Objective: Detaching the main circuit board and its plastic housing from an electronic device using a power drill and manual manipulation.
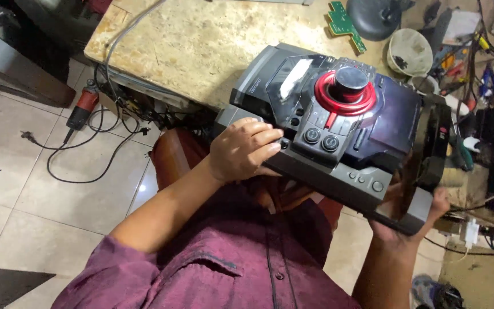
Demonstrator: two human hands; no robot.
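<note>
Stereo front panel point(338, 123), a grey and black unit with a red-ringed round knob point(347, 88) and two small round knobs point(321, 139), was held tilted over the near edge of a worn wooden bench top point(201, 46) and above the person's lap.

In the head view, the left hand point(244, 150) was laid on the panel's near left corner, its fingers point(267, 140) curled over the top face and pressed against the plastic just beside the two small knobs, the thumb tucked under the edge. The right hand point(413, 220) was cupped beneath the panel's lower right corner, its fingertips hooked around the edge; most of the palm was hidden by the unit, so how tightly it closed could not be told exactly, but the corner was plainly borne by it. The red-ringed knob stood between the two grips, nearer the far side.

Beyond the left hand, a green circuit board point(345, 23) lay on the bench. Past the right hand, a pale round bowl point(410, 52) sat among a clutter of tools and wires. Well to the outside of the left hand, a red-bodied power tool point(82, 107) with a black cord lay on the tiled floor point(24, 183). A maroon shirt point(230, 263) covered the person's chest below both grips.
</note>
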